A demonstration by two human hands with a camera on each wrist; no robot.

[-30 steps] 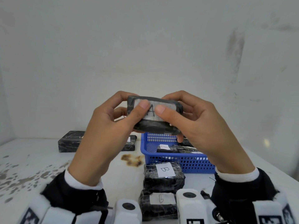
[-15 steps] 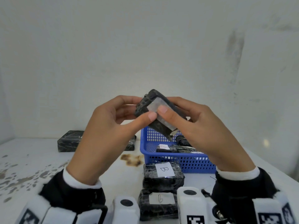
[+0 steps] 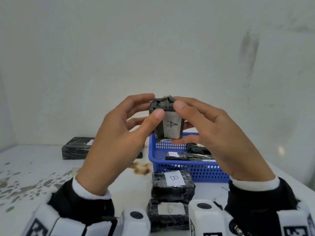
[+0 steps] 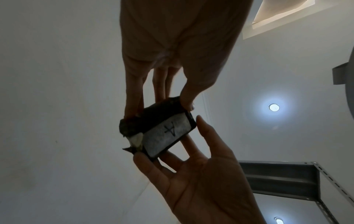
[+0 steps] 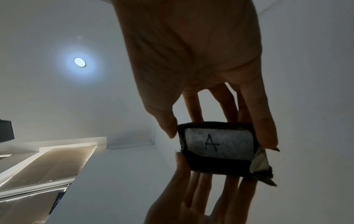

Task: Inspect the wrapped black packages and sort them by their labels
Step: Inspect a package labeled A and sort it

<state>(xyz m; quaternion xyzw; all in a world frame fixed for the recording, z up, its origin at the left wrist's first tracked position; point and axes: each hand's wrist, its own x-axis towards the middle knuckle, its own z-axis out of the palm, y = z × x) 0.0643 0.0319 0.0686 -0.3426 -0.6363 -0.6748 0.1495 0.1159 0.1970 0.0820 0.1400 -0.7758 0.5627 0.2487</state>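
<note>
The wrapped black package is up in the air at chest height, stood on end above the far edge of the blue basket, its white label with a handwritten "A" turned towards the person. What worries me is how little skin is on it: it's fingertips and thumbs only, and the wrap looks slick, so a small twist could let it slide out and drop into the basket among the unsorted packages, or onto the "B" package just in front. A loose corner of the wrapping sticks out at one end in the wrist views, and a fingernail catching it could tear the wrap or lift the label. The left hand has its thumb pressed on the label face and its fingers curled behind the top. The right hand pinches from the other side, thumb at the top edge, fingers wrapped underneath. Both wrists hang raised well off the surface, palms facing each other.
</note>
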